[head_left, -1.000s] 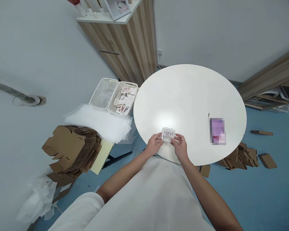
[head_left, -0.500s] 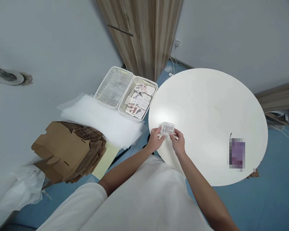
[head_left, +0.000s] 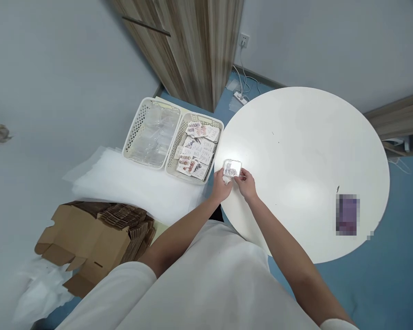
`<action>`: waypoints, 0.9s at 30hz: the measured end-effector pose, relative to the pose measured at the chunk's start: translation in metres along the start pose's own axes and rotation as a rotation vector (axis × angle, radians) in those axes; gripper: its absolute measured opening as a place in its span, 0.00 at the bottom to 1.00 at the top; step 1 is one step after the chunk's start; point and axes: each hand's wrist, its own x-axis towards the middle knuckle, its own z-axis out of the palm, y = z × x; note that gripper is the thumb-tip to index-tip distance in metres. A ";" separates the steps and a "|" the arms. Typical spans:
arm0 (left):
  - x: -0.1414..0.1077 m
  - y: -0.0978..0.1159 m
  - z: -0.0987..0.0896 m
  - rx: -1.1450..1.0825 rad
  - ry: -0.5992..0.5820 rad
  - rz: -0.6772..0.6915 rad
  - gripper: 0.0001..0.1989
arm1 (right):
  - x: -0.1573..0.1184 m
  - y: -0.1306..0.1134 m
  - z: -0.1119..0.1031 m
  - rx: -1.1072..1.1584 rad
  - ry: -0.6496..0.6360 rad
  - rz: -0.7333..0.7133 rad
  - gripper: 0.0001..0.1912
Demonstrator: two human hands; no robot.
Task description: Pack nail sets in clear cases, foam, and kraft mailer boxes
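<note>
A small clear plastic case [head_left: 232, 168] with rounded corners is held just over the near left edge of the white round table [head_left: 303, 151]. Glare covers much of its top, and small patterned pieces show inside along the lower part. My left hand [head_left: 221, 186] grips its left side, fingers closed on the edge. At its lower right corner, my right hand [head_left: 247, 184] pinches the case between thumb and fingers. Left of the table, a white basket [head_left: 220, 133] holds several printed cards [head_left: 198, 149] with rows of small coloured ovals.
Another white basket [head_left: 125, 142] holds clear plastic bags [head_left: 156, 133]. Nearer are white foam sheets [head_left: 134, 188] and stacked flat cardboard boxes [head_left: 89, 238]. A blurred purple item [head_left: 347, 214] lies on the table's right. A power strip [head_left: 240, 97] sits on the floor behind.
The view has shifted a little. The case now shows bright glare on its top where rows of small pieces showed before. Both hands stay on it.
</note>
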 end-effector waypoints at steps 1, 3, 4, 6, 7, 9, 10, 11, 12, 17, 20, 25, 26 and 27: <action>0.002 -0.001 0.000 -0.008 -0.001 0.011 0.33 | 0.003 -0.001 0.001 -0.002 -0.009 -0.016 0.23; 0.006 -0.003 0.001 -0.024 0.001 0.044 0.34 | 0.008 -0.002 0.003 -0.006 -0.019 -0.040 0.22; 0.008 -0.004 0.001 -0.030 0.002 0.061 0.33 | 0.009 -0.001 0.004 -0.010 -0.020 -0.047 0.21; 0.010 -0.007 0.001 -0.038 0.004 0.090 0.33 | 0.012 0.001 0.006 -0.019 -0.020 -0.051 0.22; 0.010 -0.008 0.001 -0.041 0.004 0.102 0.33 | 0.012 0.002 0.007 -0.024 -0.017 -0.049 0.23; 0.010 -0.009 0.001 -0.042 0.002 0.117 0.34 | 0.012 0.004 0.007 -0.028 -0.014 -0.033 0.28; 0.009 -0.009 0.001 -0.040 0.003 0.121 0.34 | 0.012 0.006 0.007 -0.026 -0.008 -0.016 0.31; 0.008 -0.010 0.001 -0.038 0.005 0.122 0.34 | 0.010 0.006 0.006 -0.022 0.002 0.006 0.33; 0.007 -0.010 0.002 -0.035 0.007 0.121 0.34 | 0.008 0.007 0.005 -0.016 0.010 0.030 0.35; -0.009 -0.011 0.004 -0.009 0.015 0.097 0.34 | -0.013 0.011 -0.006 -0.016 -0.009 0.090 0.36; -0.027 -0.015 0.005 0.048 0.030 0.093 0.31 | -0.036 0.018 -0.018 -0.033 -0.052 0.105 0.33; -0.077 -0.034 -0.001 0.173 0.011 0.095 0.23 | -0.076 0.039 -0.036 -0.065 -0.194 0.101 0.27; -0.089 -0.040 -0.003 0.199 0.005 0.080 0.22 | -0.082 0.044 -0.038 -0.061 -0.230 0.099 0.26; -0.101 -0.047 -0.006 0.227 -0.010 0.062 0.21 | -0.087 0.049 -0.038 -0.058 -0.267 0.096 0.24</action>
